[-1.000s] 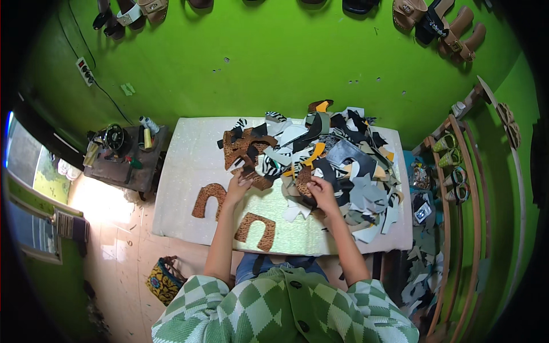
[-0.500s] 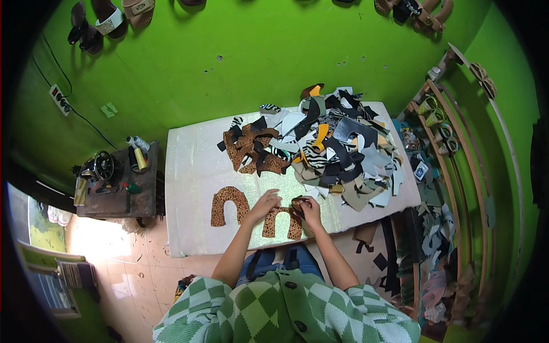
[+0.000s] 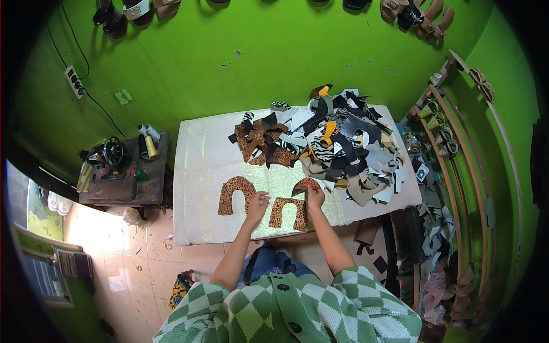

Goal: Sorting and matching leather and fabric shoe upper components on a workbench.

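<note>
My right hand pinches a small curved leopard-print piece of material, its dark side partly showing at the left. Just below and to the left of that hand, a leopard-print arch-shaped piece lies flat at the near edge of the white table. A second leopard-print arch-shaped piece lies further left. Beside its right leg is my left hand, with loosely bent fingers and nothing seen in them.
Leopard-print scraps are heaped at the table's far middle, against a bigger pile of mixed scraps on the right. A sewing machine stands on a small table at left. Wooden racks stand at right.
My left hand has moved left, away from the nearer arch. The piece in my right hand has turned so that more of its leopard print shows. The whole view has shifted slightly.
</note>
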Action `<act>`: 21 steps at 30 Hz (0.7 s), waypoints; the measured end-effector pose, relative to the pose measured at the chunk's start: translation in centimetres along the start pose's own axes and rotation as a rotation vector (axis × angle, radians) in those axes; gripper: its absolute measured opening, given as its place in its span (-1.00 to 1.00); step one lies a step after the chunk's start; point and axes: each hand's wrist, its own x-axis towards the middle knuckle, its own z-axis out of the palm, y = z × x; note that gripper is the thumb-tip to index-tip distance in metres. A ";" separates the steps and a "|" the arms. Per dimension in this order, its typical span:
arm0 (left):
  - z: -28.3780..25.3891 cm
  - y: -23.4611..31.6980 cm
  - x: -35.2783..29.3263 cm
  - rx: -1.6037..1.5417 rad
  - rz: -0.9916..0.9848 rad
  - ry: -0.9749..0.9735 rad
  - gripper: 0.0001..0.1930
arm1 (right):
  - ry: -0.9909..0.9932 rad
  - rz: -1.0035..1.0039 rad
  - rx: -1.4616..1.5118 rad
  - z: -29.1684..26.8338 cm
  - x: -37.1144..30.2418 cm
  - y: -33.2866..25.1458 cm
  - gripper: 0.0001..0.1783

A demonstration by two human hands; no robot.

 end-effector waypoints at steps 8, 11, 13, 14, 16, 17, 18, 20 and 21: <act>1.3 1.7 1.0 -0.028 0.057 -0.037 -0.70 | -0.208 -0.022 0.134 0.4 -1.9 -2.2 -0.86; 2.5 3.4 2.9 -0.033 0.076 -0.050 -0.69 | -0.342 0.040 0.336 0.7 0.3 -1.7 -0.78; 2.4 4.2 3.6 -0.072 0.033 -0.024 -0.67 | -0.395 0.058 0.308 1.1 -0.4 -3.2 -0.78; 2.5 5.0 3.8 -0.209 -0.081 -0.037 -0.65 | -0.500 0.038 0.250 1.1 -0.6 -3.8 -0.79; 2.3 4.7 4.5 -0.381 -0.129 -0.059 -0.68 | -0.629 0.014 0.190 1.5 -1.4 -4.6 -0.80; 2.1 4.2 4.8 -0.384 -0.131 -0.056 -0.68 | -0.631 0.016 0.186 1.6 -1.3 -4.3 -0.80; 2.0 3.7 5.4 -0.330 -0.148 -0.115 -0.73 | -0.661 -0.028 0.080 1.3 -0.5 -3.6 -0.79; 2.6 3.4 6.2 -0.241 -0.160 -0.182 -0.84 | -0.666 -0.117 -0.065 0.7 2.4 -0.2 -0.71; 2.2 2.4 6.4 -0.242 -0.162 -0.175 -0.84 | -0.673 -0.116 -0.068 0.8 2.8 0.6 -0.71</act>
